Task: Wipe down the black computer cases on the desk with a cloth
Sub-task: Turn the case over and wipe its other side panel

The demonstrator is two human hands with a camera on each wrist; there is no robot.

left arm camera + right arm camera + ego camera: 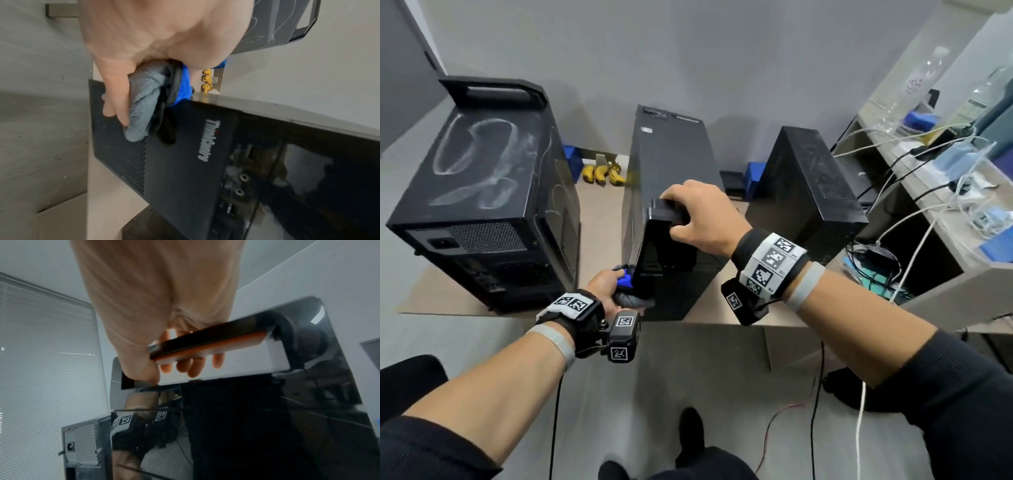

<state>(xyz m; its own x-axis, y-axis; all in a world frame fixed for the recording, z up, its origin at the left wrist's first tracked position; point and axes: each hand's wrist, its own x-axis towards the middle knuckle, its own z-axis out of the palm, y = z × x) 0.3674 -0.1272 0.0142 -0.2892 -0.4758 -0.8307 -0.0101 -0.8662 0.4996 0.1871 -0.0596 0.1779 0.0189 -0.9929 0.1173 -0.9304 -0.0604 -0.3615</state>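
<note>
Three cases | middle case upright, front facing person | left hand presses cloth

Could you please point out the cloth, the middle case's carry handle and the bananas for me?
cloth point(141, 104): left wrist view, on its grey folds.
carry handle point(666, 214): head view, on the bar.
bananas point(602, 174): head view, on the middle one.
</note>
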